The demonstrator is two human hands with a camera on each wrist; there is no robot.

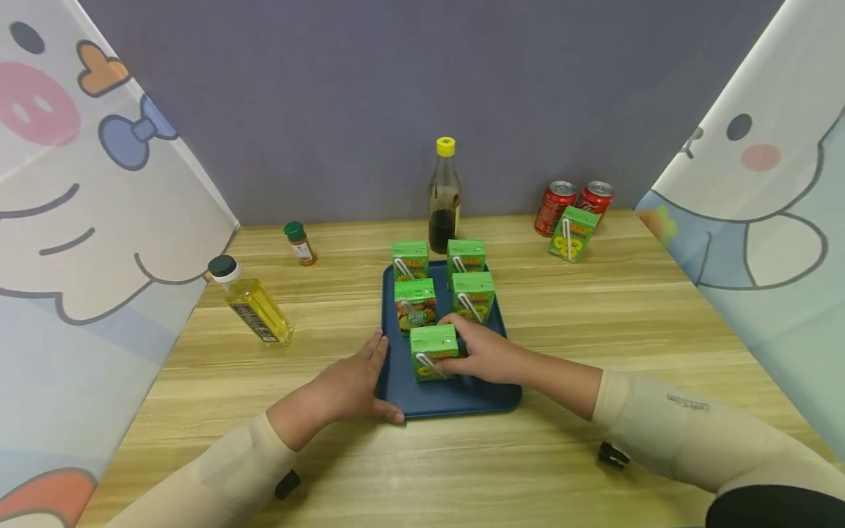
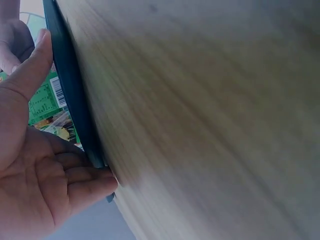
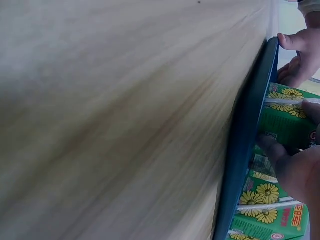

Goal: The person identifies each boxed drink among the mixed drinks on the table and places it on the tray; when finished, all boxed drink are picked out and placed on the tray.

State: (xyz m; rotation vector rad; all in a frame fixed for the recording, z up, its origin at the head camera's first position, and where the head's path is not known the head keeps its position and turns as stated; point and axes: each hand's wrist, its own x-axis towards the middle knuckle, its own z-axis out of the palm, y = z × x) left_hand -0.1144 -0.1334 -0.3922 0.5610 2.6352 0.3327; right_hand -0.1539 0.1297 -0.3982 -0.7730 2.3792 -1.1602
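My right hand (image 1: 487,353) grips a green drink carton (image 1: 432,340) from its right side, thumb at the front and fingers toward the back. The carton stands upright near the front of a dark blue tray (image 1: 455,403), its white straw slanting across the front; yellow flowers show on it in the right wrist view. At the tray's front left corner, my left hand (image 1: 353,383) has its fingers extended along the left edge and its thumb at the front edge. Behind the held carton, several more green cartons (image 1: 472,284) stand in two columns on the tray.
A soy-sauce-like bottle (image 1: 444,198) with a yellow cap stands behind the tray. On the left are an oil bottle (image 1: 260,312) and a small green-capped spice jar (image 1: 300,244). Another green carton (image 1: 573,236) stands at back right before two red cans (image 1: 553,207).
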